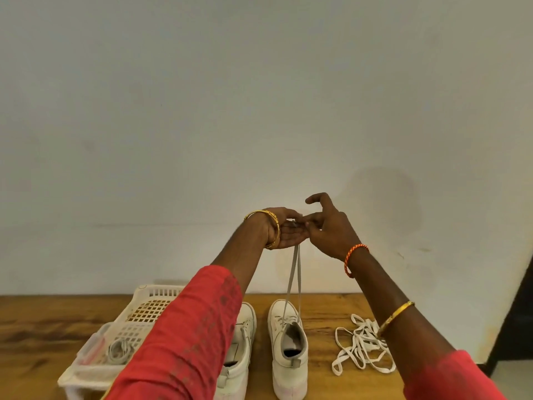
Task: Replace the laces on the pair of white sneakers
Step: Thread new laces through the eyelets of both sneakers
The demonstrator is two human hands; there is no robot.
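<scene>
Head view, looking forward and down: one pale wall (259, 96) fills the upper two thirds of the frame, above one wooden table (34, 319) across the bottom. One white plastic basket (161, 293) sits at lower left, with a coiled grey lace (118, 350) inside. Two white sneakers stand side by side at bottom centre, toes toward the wall: the left sneaker (245, 342) is partly hidden by a red sleeve, the right sneaker (288, 350) is in full view. One loose tangle of white laces (360, 347) lies at lower right. Two strands of a grey lace (294, 272) rise taut from the right sneaker to the raised hands at centre. The left hand (284, 230) grips the strand ends; the right hand (328, 226) pinches them there, index finger lifted.
</scene>
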